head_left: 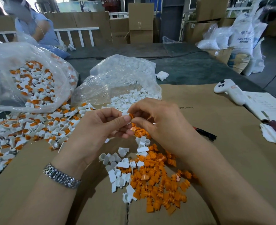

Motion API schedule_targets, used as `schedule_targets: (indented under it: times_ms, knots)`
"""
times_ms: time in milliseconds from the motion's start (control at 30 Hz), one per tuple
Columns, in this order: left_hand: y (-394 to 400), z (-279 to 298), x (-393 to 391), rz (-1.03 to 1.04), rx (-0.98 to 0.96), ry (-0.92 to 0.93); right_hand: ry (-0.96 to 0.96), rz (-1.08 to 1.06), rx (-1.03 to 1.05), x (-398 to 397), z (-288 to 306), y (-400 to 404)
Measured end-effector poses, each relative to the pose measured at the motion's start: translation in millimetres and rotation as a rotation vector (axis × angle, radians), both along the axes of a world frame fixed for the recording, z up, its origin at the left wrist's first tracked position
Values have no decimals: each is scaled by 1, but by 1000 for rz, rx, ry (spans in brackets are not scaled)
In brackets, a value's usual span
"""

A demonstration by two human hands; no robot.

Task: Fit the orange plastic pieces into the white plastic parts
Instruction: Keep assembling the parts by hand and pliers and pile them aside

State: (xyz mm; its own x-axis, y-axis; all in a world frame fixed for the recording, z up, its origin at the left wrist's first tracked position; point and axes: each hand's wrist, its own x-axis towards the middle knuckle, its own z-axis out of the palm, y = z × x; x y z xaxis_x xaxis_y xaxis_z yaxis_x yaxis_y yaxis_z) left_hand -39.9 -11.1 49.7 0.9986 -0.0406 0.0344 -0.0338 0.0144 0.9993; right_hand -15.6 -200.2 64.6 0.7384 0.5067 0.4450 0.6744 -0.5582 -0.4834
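Note:
My left hand (101, 125) pinches a small white plastic part (124, 113) between thumb and fingers. My right hand (156, 120) presses an orange piece (131, 115) against that white part; the two touch at my fingertips. Below my hands, loose orange pieces (160, 184) lie in a heap on the cardboard, with a smaller cluster of loose white parts (117, 169) on its left. Fitted white-and-orange parts (36, 127) spread over the left of the table.
A clear bag of fitted parts (28, 82) lies at the left, and a clear bag of white parts (126, 93) behind my hands. A white controller (229, 91), papers (267, 106) and a black pen (205, 132) lie to the right. Another person (35, 25) sits at the far left.

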Motion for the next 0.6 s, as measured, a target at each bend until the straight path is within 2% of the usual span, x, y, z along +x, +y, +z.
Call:
schedule_targets:
  times_ms: [133,200,267,333,433,600]
  knots:
    - [-1,-1,1,22,-30,-13,19,-13,11,4,-1,-2]
    - [0,-1,3,71,-54,-26,41,-115,7,10,-1,-11]
    - [1,-1,3,111,-67,-42,75,-352,-157,19,-2,-26]
    - [3,-1,3,125,-74,-54,219,-546,-389,24,-6,-38]
    - [4,-2,3,136,-83,-55,347,-562,-599,27,-12,-42]
    - [4,-2,4,158,-104,-55,335,-560,-589,30,-14,-40]
